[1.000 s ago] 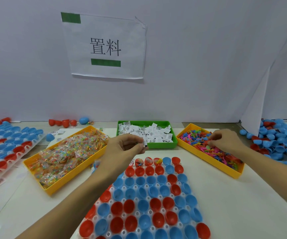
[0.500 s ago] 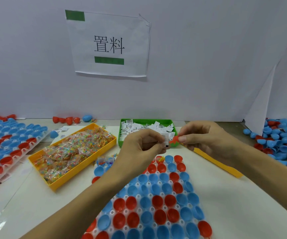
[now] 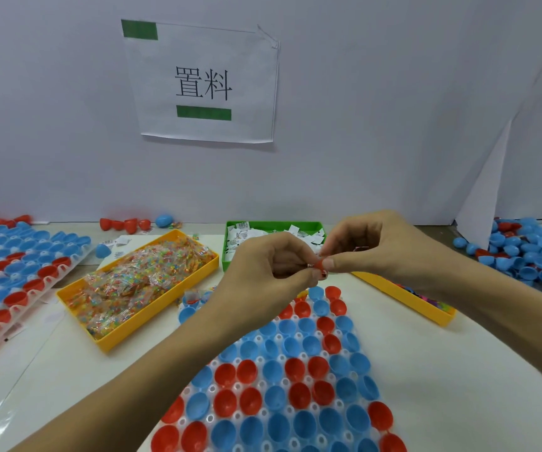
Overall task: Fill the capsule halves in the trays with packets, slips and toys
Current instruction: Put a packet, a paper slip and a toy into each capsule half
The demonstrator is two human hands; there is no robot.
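A white tray [image 3: 295,357] of red and blue capsule halves lies in front of me. Above its far end my left hand [image 3: 269,265] and my right hand [image 3: 370,246] meet fingertip to fingertip. My right hand pinches a small red toy [image 3: 319,265]. My left hand's fingers are curled and pinch something small with a bit of white showing; I cannot tell what. Behind the hands stand a yellow bin of candy packets [image 3: 136,282], a green bin of white slips [image 3: 250,231] and a yellow bin of toys [image 3: 406,296].
A second tray of capsule halves [image 3: 9,272] lies at the left. Loose blue and red halves [image 3: 527,252] are heaped at the right. A few red halves and a blue capsule [image 3: 163,220] sit by the back wall.
My right hand left the toy bin with a red toy and came over to my left hand. Both hands now meet above the tray's far end.
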